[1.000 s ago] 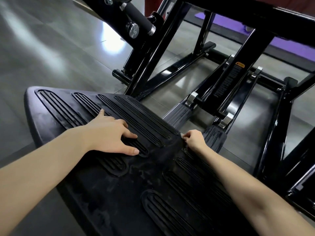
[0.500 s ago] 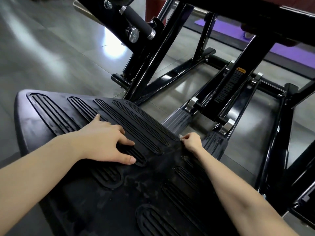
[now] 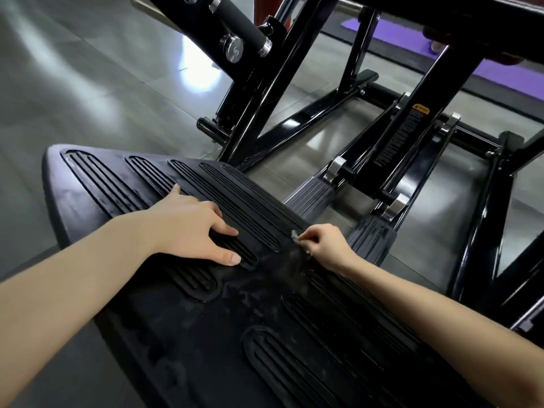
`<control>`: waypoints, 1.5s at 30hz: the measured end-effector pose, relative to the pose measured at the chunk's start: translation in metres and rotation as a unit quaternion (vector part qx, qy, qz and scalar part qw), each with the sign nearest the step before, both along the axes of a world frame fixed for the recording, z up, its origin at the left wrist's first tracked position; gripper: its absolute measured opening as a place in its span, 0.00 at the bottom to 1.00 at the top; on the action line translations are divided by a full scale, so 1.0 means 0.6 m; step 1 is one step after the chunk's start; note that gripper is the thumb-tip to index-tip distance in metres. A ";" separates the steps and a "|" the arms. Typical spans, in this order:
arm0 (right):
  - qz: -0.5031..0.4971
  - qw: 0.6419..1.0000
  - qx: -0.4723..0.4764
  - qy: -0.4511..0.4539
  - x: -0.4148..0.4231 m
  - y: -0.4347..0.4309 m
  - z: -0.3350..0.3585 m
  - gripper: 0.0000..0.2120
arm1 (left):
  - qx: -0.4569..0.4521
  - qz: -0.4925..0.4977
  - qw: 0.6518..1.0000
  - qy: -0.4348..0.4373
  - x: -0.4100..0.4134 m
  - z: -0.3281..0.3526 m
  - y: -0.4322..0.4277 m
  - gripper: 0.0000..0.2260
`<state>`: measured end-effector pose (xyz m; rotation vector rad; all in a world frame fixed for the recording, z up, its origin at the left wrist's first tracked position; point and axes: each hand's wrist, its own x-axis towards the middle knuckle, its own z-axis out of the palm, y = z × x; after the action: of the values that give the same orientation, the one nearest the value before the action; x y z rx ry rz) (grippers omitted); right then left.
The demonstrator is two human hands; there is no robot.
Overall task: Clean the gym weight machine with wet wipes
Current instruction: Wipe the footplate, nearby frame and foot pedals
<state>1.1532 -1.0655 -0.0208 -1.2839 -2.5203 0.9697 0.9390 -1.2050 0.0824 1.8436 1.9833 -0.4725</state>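
A black rubber footplate (image 3: 97,184) with ribbed oval grooves fills the lower middle of the head view. My left hand (image 3: 188,225) lies flat on its upper left part, fingers spread across the grooves. My right hand (image 3: 326,245) is closed near the plate's far right edge, pinching a small crumpled grey wet wipe (image 3: 294,234) against the surface. Pale smears and streaks (image 3: 250,295) mark the plate's middle, just below both hands.
The machine's black steel frame (image 3: 294,81) rises behind the plate, with a padded handle bar (image 3: 235,20) and chrome knob (image 3: 234,48). Two grey foot pads (image 3: 312,195) sit on rails at the right. A purple mat (image 3: 485,75) lies on the grey floor far right.
The view has shifted a little, so the plate sits further right in frame. My right hand still pinches the wipe at the plate's far edge; my left hand stays flat.
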 end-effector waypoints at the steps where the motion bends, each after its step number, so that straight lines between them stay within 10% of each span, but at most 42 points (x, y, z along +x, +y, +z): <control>1: -0.020 1.000 0.001 -0.019 -0.001 0.003 0.000 0.06 | -0.003 0.002 1.000 -0.001 0.001 0.002 -0.001 0.39; 37: 0.092 0.990 0.009 0.103 -0.104 -0.196 0.149 0.04 | 0.294 0.204 0.933 -0.027 -0.036 0.051 -0.111 0.20; 45: 0.181 0.955 -0.085 0.221 -0.060 -0.185 0.127 0.06 | 0.188 0.176 0.966 0.030 -0.046 0.043 -0.106 0.23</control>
<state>1.1174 -1.1765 0.0555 -0.5471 -2.3831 1.3932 0.9114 -1.2687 0.1083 1.6289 2.5126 -0.0461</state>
